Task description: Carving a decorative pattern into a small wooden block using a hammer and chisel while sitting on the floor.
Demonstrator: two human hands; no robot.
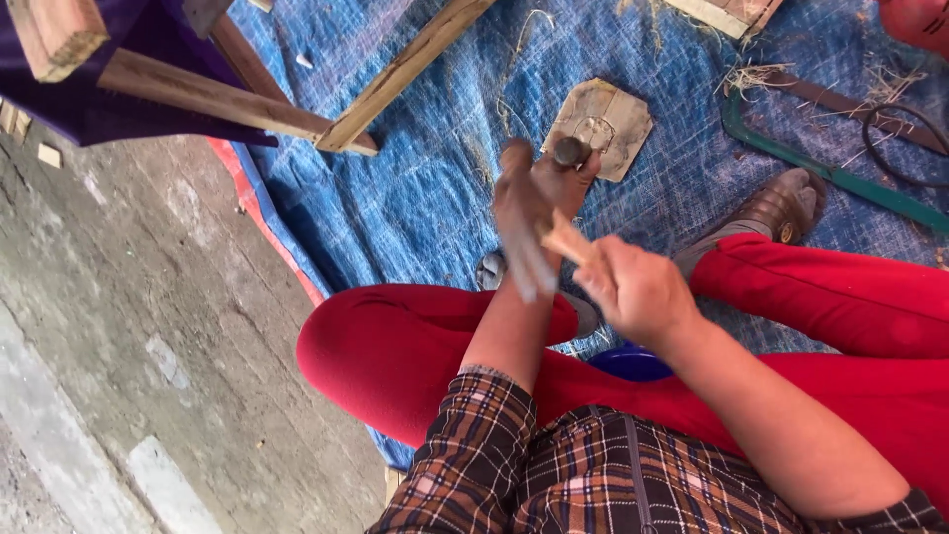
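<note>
My left hand [546, 190] is raised over my knee and closed around a short dark rod [569, 150] whose round end sticks out above the fingers. My right hand [638, 292] grips the pale wooden handle of a hammer [565, 240]. The hammer's head is blurred with motion, just in front of my left wrist. Beyond both hands a flat, cut-cornered wooden piece [600, 121] lies on the blue tarp [425, 198]. I sit with red trousers [395, 346] and a checked shirt.
Wooden slats [395, 74] and a purple cloth [89, 109] lie at the upper left. A green-framed saw [840, 180], a black cable [905, 138] and straw scraps sit at the right. My brown shoe [781, 206] rests on the tarp. Concrete floor [129, 326] is at the left.
</note>
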